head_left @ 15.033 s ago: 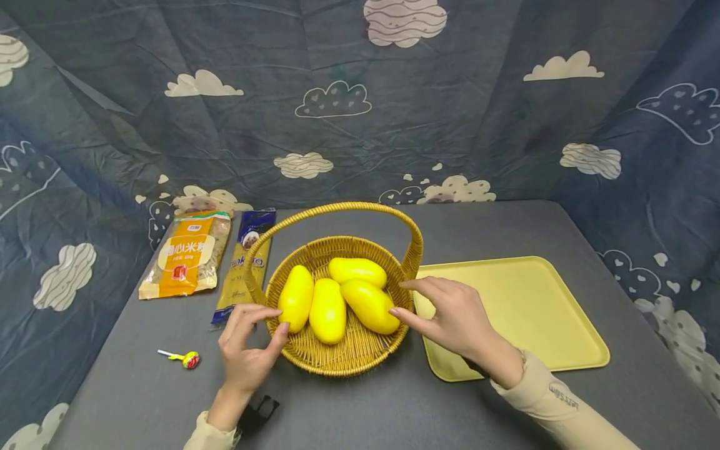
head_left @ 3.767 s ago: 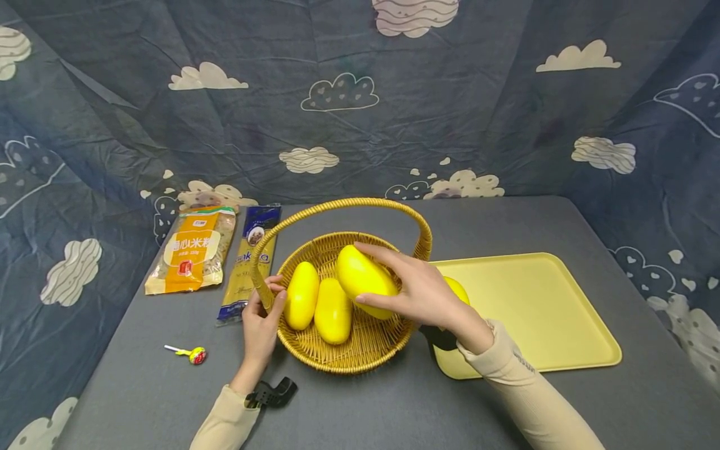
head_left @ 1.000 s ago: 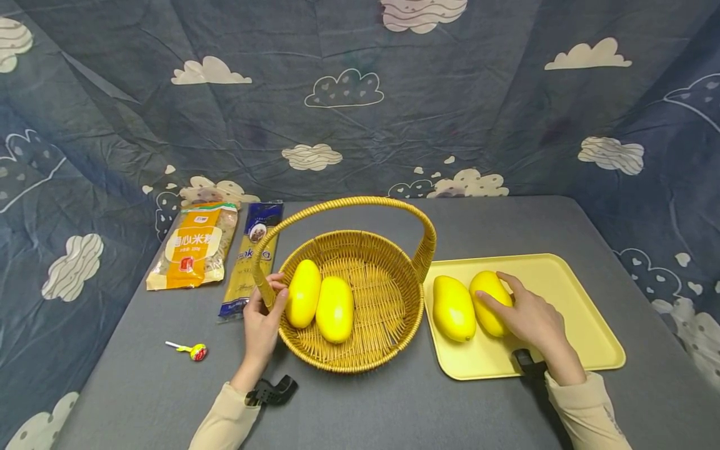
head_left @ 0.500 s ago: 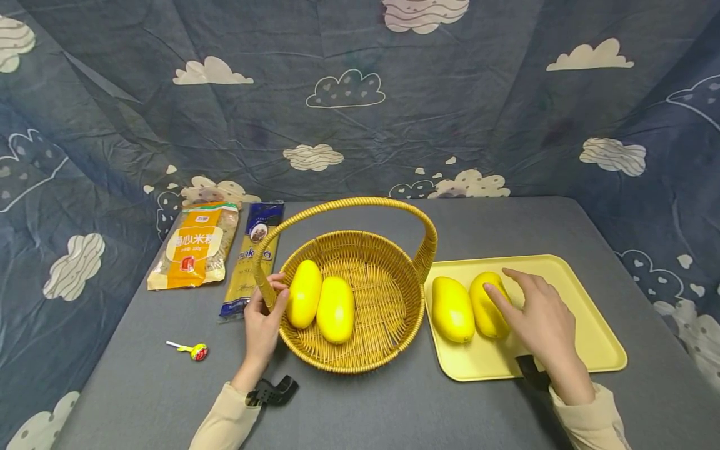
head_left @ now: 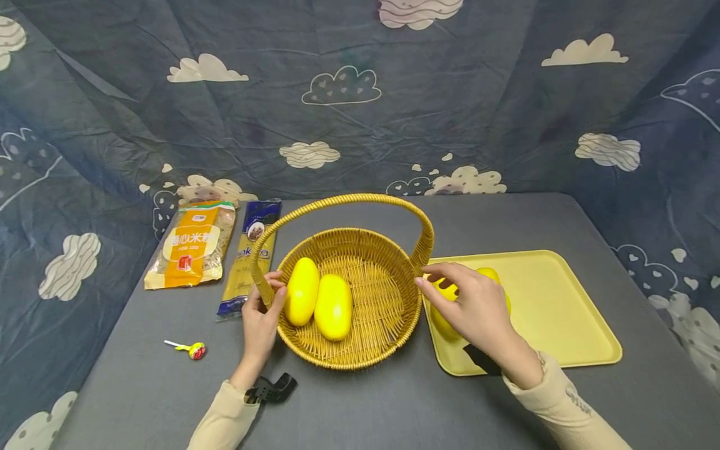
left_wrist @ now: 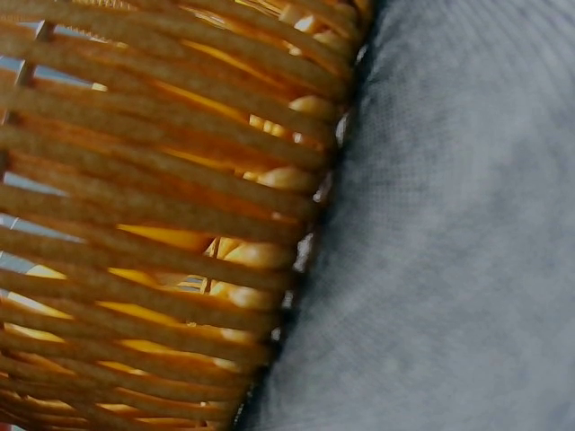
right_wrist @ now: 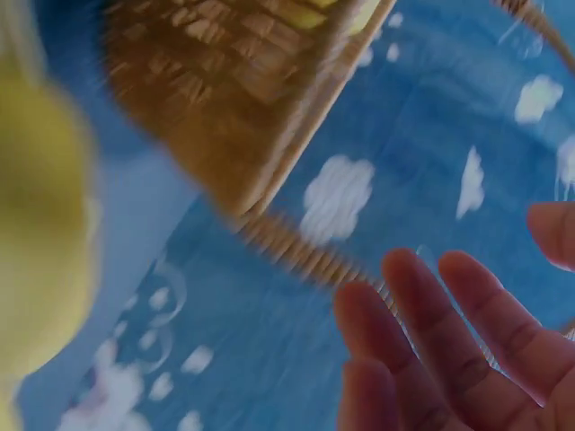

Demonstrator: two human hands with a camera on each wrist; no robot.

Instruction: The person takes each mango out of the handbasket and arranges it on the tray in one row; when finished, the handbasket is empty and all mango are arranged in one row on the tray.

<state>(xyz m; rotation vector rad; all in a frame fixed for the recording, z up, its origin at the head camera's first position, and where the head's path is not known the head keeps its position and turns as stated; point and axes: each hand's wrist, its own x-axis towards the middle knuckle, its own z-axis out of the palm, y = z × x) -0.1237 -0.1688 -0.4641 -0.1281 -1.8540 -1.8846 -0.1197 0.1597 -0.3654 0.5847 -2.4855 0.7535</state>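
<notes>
Two yellow oval mangoes (head_left: 334,307) lay, long axes near-to-far, in a round golden wicker basket (head_left: 379,297). Left grip (head_left: 260,328) held its left side; right grip (head_left: 475,304) was wide.

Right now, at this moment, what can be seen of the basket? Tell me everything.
The basket is round and golden brown, woven from wicker-like strips with gaps between them, under a tall arched handle. It stands upright on the gray table, just left of the yellow tray. Two yellow fruits lie in its left part. The left hand grips it where the handle meets the rim; the right hand is near its right side, contact unclear.
</notes>
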